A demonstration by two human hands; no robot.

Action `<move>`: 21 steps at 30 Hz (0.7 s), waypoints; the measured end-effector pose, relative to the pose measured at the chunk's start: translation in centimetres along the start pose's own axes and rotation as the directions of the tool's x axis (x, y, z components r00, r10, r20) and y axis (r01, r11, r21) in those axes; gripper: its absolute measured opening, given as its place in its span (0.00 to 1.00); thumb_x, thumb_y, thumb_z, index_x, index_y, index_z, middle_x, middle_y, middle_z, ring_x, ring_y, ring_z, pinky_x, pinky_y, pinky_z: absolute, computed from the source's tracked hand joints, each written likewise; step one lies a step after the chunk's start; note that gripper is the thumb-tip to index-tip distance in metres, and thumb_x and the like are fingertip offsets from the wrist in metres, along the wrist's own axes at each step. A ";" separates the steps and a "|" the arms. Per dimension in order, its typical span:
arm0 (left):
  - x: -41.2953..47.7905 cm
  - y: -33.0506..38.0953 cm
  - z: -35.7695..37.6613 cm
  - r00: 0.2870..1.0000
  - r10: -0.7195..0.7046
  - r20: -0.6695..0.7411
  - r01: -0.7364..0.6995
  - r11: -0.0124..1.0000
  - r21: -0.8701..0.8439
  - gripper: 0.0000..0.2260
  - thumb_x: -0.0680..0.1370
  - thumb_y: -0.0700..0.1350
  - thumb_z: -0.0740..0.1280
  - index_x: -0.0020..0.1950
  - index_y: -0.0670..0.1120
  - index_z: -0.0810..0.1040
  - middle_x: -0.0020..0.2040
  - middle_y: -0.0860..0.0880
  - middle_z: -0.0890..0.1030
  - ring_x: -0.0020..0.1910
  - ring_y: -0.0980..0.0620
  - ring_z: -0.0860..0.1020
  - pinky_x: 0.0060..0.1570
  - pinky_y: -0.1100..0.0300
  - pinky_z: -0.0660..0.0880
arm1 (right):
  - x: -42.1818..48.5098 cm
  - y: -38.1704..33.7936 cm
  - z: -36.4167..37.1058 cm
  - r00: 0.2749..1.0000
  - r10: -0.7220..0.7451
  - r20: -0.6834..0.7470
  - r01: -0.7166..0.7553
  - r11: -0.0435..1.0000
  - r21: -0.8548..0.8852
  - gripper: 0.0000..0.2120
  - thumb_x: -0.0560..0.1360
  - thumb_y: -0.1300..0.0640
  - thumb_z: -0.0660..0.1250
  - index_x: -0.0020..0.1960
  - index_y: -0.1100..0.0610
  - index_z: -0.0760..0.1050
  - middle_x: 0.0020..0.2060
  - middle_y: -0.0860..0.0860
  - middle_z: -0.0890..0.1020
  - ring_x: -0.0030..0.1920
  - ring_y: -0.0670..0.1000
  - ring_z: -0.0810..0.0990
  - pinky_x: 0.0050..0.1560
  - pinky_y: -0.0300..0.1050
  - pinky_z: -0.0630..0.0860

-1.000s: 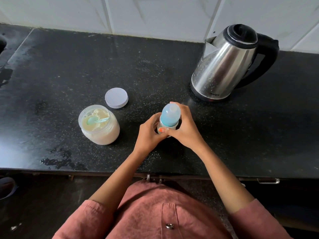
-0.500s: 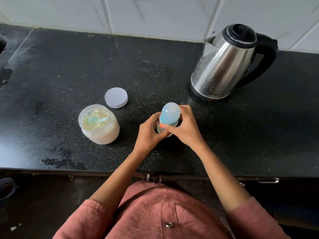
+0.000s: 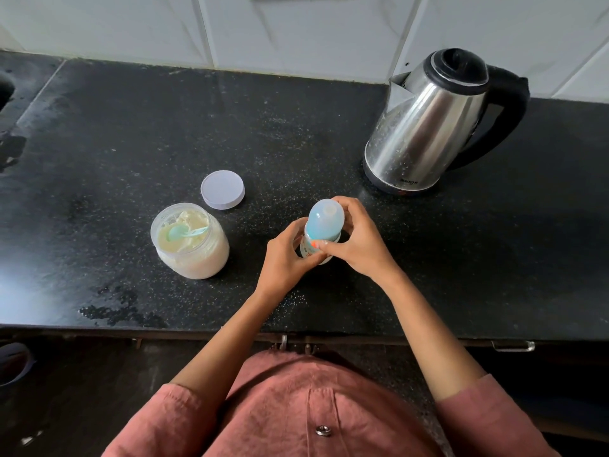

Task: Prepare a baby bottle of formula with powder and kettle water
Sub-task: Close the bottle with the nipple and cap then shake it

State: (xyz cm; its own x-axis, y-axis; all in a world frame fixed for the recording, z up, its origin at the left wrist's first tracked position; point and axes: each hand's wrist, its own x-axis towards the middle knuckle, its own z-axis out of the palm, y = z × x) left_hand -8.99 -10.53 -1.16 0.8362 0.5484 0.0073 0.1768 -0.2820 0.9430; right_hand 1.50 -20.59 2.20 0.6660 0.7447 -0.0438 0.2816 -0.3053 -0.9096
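baby bottle [image 3: 324, 225] clasped between left hand [image 3: 285, 260] and right hand [image 3: 357, 240].

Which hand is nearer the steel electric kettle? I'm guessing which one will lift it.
Right. The right hand grips the blue-capped baby bottle on the side facing the steel electric kettle; the left hand holds the bottle's far side.

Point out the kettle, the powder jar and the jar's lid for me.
kettle [image 3: 425, 127], head view, on its steel side.
powder jar [image 3: 194, 258], head view, on its front wall.
lid [image 3: 222, 189], head view, on its flat top.
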 end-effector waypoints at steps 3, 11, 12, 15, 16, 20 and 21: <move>0.0 0.0 -0.1 1.000 0.001 0.004 -0.001 1.000 0.007 0.25 0.69 0.40 0.74 0.65 0.44 0.71 0.54 0.59 0.73 0.51 0.70 0.72 0.49 0.80 0.67 | -0.2 0.0 0.6 0.999 -0.034 -0.042 0.032 0.999 -0.043 0.30 0.62 0.63 0.77 0.60 0.54 0.68 0.56 0.49 0.69 0.59 0.48 0.71 0.58 0.41 0.72; 0.0 0.0 -0.2 1.000 0.000 0.016 0.000 1.000 0.002 0.26 0.69 0.42 0.74 0.65 0.45 0.71 0.54 0.59 0.74 0.52 0.67 0.73 0.51 0.80 0.67 | 0.3 0.0 -1.3 0.989 -0.004 0.145 0.016 0.997 -0.079 0.31 0.65 0.64 0.75 0.66 0.54 0.69 0.58 0.46 0.75 0.62 0.48 0.73 0.64 0.43 0.72; -0.2 0.0 -0.1 1.000 0.000 0.005 0.000 1.000 0.006 0.26 0.69 0.42 0.74 0.65 0.45 0.71 0.53 0.59 0.74 0.50 0.69 0.73 0.50 0.80 0.67 | 0.1 -0.1 -1.1 0.994 -0.011 0.110 0.019 0.997 -0.077 0.31 0.65 0.64 0.75 0.66 0.55 0.70 0.57 0.46 0.76 0.61 0.48 0.74 0.63 0.41 0.73; -0.4 0.0 0.2 1.000 0.004 -0.030 -0.004 1.000 0.016 0.26 0.69 0.42 0.74 0.65 0.46 0.72 0.52 0.60 0.75 0.48 0.71 0.73 0.49 0.79 0.68 | -0.5 -0.2 -0.2 1.000 -0.012 -0.017 0.011 0.999 -0.048 0.29 0.64 0.64 0.76 0.63 0.54 0.72 0.53 0.43 0.77 0.56 0.44 0.76 0.56 0.31 0.74; -0.4 0.0 0.3 0.999 0.006 -0.038 -0.005 1.000 0.021 0.26 0.69 0.42 0.74 0.65 0.46 0.71 0.53 0.61 0.75 0.48 0.71 0.73 0.49 0.79 0.68 | -0.8 -0.3 0.1 0.999 -0.008 -0.054 0.007 1.000 -0.018 0.28 0.64 0.64 0.76 0.62 0.53 0.73 0.51 0.43 0.78 0.55 0.43 0.77 0.54 0.31 0.74; -0.5 -0.1 0.6 0.998 0.007 -0.060 -0.007 1.000 0.003 0.25 0.69 0.41 0.74 0.64 0.48 0.72 0.51 0.64 0.75 0.48 0.74 0.74 0.50 0.78 0.68 | -1.5 -0.6 1.9 0.974 0.001 -0.225 0.004 1.000 0.024 0.25 0.63 0.61 0.77 0.57 0.49 0.76 0.47 0.40 0.80 0.52 0.43 0.79 0.54 0.36 0.75; -0.5 -0.1 0.7 0.998 0.008 -0.064 -0.008 1.000 0.002 0.24 0.69 0.41 0.74 0.64 0.48 0.73 0.50 0.64 0.76 0.48 0.75 0.74 0.50 0.77 0.69 | -1.7 -0.7 2.4 0.961 0.009 -0.276 -0.006 1.000 0.014 0.25 0.63 0.60 0.77 0.58 0.51 0.76 0.47 0.41 0.81 0.51 0.43 0.80 0.54 0.36 0.75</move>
State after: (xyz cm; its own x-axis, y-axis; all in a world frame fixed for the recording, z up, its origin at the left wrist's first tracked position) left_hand -9.10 -11.31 -1.50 0.8027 0.5952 0.0361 0.1709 -0.2876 0.9424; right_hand -1.48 -20.23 1.97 0.8335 0.5489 0.0635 0.2679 -0.3009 -0.9153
